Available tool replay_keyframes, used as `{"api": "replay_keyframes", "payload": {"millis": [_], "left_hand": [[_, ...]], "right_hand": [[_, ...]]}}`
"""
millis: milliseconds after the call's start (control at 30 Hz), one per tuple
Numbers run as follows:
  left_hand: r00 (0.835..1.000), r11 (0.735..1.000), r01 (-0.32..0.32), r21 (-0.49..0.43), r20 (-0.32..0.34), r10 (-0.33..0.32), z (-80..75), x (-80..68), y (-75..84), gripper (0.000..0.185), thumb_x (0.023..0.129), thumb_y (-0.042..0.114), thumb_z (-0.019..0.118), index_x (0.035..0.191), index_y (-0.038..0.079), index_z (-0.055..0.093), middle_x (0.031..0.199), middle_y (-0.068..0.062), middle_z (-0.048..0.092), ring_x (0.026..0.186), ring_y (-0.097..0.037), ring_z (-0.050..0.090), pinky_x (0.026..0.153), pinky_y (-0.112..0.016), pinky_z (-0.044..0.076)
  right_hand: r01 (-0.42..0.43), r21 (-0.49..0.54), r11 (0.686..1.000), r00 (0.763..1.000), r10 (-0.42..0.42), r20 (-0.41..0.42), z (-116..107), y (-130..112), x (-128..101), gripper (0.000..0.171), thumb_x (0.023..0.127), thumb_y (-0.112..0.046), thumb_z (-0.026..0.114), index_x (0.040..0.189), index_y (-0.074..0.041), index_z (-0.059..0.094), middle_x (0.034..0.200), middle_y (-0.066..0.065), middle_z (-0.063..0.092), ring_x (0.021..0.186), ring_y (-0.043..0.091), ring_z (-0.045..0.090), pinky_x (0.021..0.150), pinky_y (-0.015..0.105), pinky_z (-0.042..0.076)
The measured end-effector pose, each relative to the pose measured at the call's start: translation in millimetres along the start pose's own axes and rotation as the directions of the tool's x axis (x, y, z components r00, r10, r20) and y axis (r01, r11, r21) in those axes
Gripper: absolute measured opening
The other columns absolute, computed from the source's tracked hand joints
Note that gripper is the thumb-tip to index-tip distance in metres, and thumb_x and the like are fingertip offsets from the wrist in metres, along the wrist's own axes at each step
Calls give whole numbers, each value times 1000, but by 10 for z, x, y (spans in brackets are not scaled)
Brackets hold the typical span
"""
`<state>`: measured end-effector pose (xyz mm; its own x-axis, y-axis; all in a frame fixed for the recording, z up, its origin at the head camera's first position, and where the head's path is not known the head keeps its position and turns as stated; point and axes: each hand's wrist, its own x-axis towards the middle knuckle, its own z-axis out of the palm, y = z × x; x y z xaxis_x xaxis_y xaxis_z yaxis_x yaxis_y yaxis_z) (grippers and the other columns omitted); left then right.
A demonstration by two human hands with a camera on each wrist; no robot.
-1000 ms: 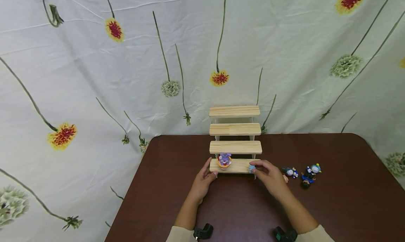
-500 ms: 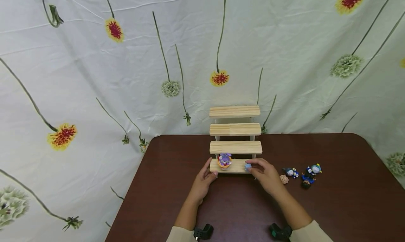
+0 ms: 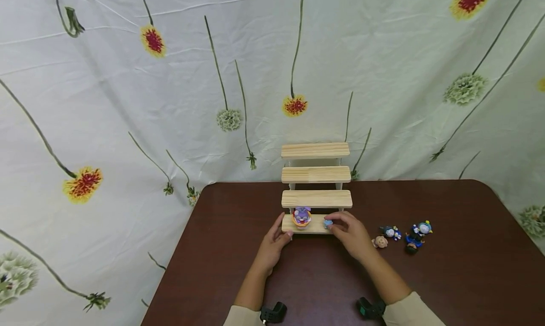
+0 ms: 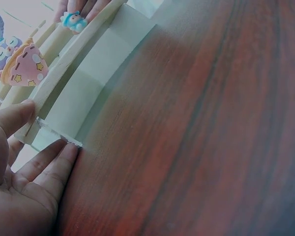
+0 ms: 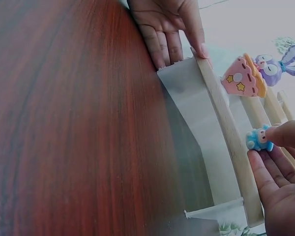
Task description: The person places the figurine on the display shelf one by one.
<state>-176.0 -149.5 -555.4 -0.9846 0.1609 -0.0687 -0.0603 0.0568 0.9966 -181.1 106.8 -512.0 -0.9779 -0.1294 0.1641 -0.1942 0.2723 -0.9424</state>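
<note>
While sitting pinched in the right hand (image 3: 349, 229) at frame centre, over the stand's lowest step (image 3: 312, 227), the tiny blue figure (image 5: 259, 139) looking light, hard, slippery; best taken by its sides. Left hand (image 3: 276, 236) lying open, bracing the step's end. Purple bunny figure (image 3: 302, 216) crowding alongside; spare figures (image 3: 404, 233) lying lower right.

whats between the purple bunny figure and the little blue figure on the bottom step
Nothing: in the head view a short stretch of bare wooden step separates the purple bunny figure from the blue figure pinched by the right hand.
</note>
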Motion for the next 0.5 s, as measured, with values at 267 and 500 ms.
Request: {"api": "replay_keyframes", "payload": {"millis": [267,500], "left_hand": [[1000,1000,7,-12,11,-6,3,12,4,70,102,23,61,162,25,25,154,-19,48,132,-27,55,109,-34,50],[1000,1000,4,-18,12,-4,-7,4,8,68,103,21,60,162,26,26,153,-20,47,131,-27,56,109,-34,49]], "right_hand": [[12,-28,1000,1000,-12,-5,28,-1,41,18,95,-9,70,113,-10,73,120,10,66,114,27,66,92,21,57],[13,-76,997,1000,-13,-2,61,7,75,19,93,-8,72,111,-13,74,116,8,67,106,22,67,84,17,56]]}}
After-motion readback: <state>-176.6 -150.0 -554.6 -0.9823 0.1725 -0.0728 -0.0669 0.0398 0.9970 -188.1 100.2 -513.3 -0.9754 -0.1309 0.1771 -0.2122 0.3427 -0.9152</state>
